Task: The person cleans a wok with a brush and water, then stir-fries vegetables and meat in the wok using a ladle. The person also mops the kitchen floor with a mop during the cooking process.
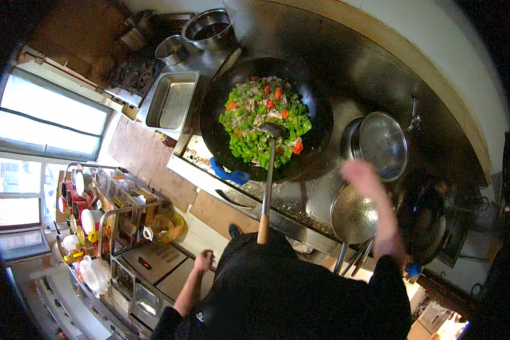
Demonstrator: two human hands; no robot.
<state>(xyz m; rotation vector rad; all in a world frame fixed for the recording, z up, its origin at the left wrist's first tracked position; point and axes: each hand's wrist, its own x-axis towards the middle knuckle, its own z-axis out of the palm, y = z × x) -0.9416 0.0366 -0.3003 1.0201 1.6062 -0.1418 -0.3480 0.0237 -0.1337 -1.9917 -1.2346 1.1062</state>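
Observation:
My left hand (204,260) is low at my left side, its fingers loosely curled and nothing visible in them. Blurred by motion, my right hand (358,171) hovers over the upper rim of a perforated metal strainer (354,214), close to a round metal bowl or basin (383,146); its fingers cannot be made out. In front of me a large black wok (267,66) holds chopped green peppers (253,146), pale meat pieces and orange-red pepper pieces. A wok ladle (268,191) rests with its head in the food, its wooden handle pointing towards me.
Left of the wok sit a rectangular steel pan (170,102) and two round metal pots (208,32). A blue cloth (229,172) lies at the wok's edge. A tap (414,117) is at the back right; a second dark wok (425,225) stands right. A seasoning cart (110,212) is at left.

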